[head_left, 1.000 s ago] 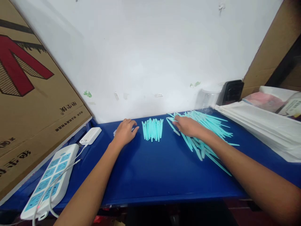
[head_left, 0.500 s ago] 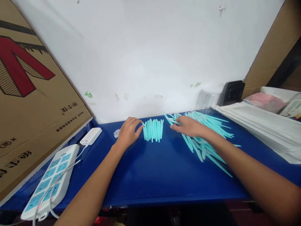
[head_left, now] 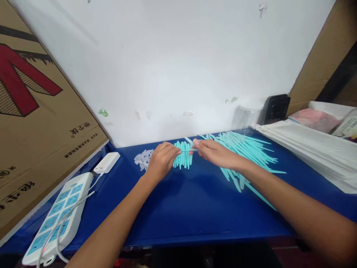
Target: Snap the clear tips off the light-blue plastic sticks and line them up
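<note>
Two bare hands meet over a smooth, glossy blue table surface [head_left: 189,208]. The left hand [head_left: 163,160] is nearly closed, thumb and forefinger pinching the left end of a slim, straight stick [head_left: 187,150]. The right hand [head_left: 214,152], its fingers curled, grips the other end, so that the stick lies level between them. Beneath and behind it, tapered turquoise sticks with a matt, plastic-looking finish form a compact row [head_left: 182,162], set side by side. To the right, a loose pile [head_left: 248,149] of similar pointed sticks fans out at mixed angles, partly under the right forearm. Left of the left hand lies a heap of small, translucent, whitish pieces [head_left: 143,159], their exact form too small to tell. Behind rises a smooth white wall [head_left: 173,67], marked with scraps of residue.
</note>
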Motion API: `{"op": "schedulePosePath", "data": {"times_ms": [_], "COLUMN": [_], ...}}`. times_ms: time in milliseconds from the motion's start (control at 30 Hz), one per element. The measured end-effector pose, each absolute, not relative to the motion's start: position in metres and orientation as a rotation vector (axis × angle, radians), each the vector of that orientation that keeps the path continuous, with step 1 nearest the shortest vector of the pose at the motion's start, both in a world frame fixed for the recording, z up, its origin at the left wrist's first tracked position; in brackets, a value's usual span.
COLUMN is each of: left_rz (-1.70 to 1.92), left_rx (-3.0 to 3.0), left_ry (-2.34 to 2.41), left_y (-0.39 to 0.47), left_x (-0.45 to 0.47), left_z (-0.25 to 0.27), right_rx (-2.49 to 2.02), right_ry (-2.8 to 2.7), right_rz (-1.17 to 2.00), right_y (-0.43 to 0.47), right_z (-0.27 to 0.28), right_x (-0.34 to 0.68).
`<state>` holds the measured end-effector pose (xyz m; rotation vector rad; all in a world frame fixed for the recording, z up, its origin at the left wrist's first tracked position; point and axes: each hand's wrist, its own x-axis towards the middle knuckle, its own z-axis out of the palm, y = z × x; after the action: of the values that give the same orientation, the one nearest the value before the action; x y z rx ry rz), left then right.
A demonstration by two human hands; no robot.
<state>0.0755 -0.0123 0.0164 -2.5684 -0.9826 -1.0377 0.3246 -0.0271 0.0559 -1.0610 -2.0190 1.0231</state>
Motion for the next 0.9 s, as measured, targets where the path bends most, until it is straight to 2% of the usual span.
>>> {"op": "schedulePosePath", "data": {"times_ms": [233, 467, 733, 900], "left_rz": [-1.422, -1.949, -1.904, -1.888], "left_rx": [-2.606, -2.914, -3.015, -3.000], "left_ry": [-1.431, -1.690, -1.665, -1.668], "left_y": [-0.018, -0.024, -0.036, -0.034], "left_x": [0.082, 0.096, 0.107, 0.104], "left_z": [0.014, 0.009, 0.011, 0.013], "right_rx": [-1.100, -0.949, -0.938, -0.894], "right_ry": [-1.666, -1.514, -1.593, -1.656], "right_rz": [1.006, 1.049, 0.890, 0.916], "right_y": [-0.021, -0.020, -0.030, -0.029], "right_z": [0.050, 0.027, 0.010, 0.009], "right_x": [0.320, 0.303, 0.285, 0.289]}}
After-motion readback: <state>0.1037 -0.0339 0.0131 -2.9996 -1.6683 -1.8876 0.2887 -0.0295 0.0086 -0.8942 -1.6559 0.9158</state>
